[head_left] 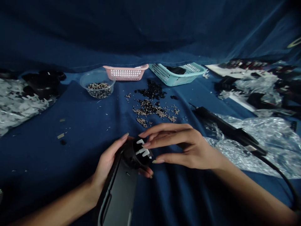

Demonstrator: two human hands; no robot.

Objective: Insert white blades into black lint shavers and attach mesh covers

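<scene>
My left hand [110, 157] is wrapped round a black device with a flat dark-grey body [123, 194] and a round black cup-like end [131, 155]. Its thumb lies along the near side, and other fingertips show beneath the cup. A white branched plastic piece [143, 150] sits in the mouth of the cup. Over it is my right hand [185, 144], fingers stretched and apart, one fingertip touching or just above the white piece. The thumb is beside the cup's rim. How the white piece is fixed inside cannot be made out.
Tiny screws [150, 110] and small black parts [152, 89] lie in piles ahead. Behind are a clear tub of screws [98, 91], a pink basket [125, 73] and a turquoise basket [169, 78]. A corded electric screwdriver [225, 128] rests on plastic wrap [277, 150] at right. Bagged white parts [21, 106] lie left.
</scene>
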